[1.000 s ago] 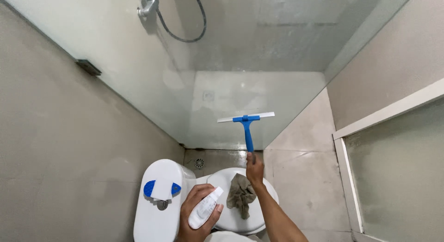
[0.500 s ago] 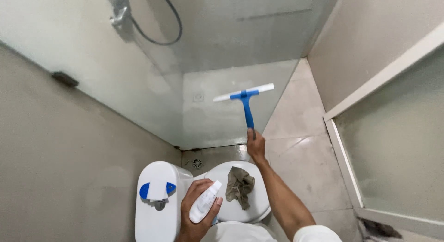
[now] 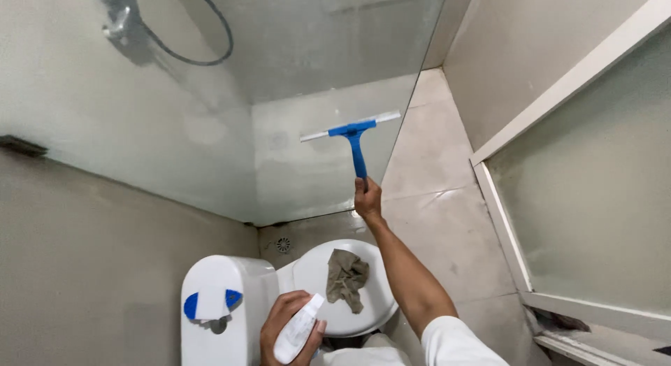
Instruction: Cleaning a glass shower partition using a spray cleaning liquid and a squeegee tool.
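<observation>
My right hand (image 3: 367,197) grips the handle of a blue squeegee (image 3: 353,134), arm stretched forward. Its white blade lies against the glass shower screen (image 3: 210,149), near the screen's right edge. My left hand (image 3: 286,329) holds a white spray bottle (image 3: 297,329) low in the view, above the toilet. A crumpled grey-brown cloth (image 3: 347,277) lies on the closed white toilet lid (image 3: 314,268).
A white cistern (image 3: 217,303) with a blue-and-white flush button stands left of the lid. A shower head and hose (image 3: 126,23) show behind the glass. A floor drain (image 3: 283,245) sits by the screen's foot. A white-framed door (image 3: 559,163) is on the right, grey wall on the left.
The view has shifted, so the squeegee and my right arm now reach further up the glass near its right edge. The spray bottle stays in my left hand; the cloth has not moved.
</observation>
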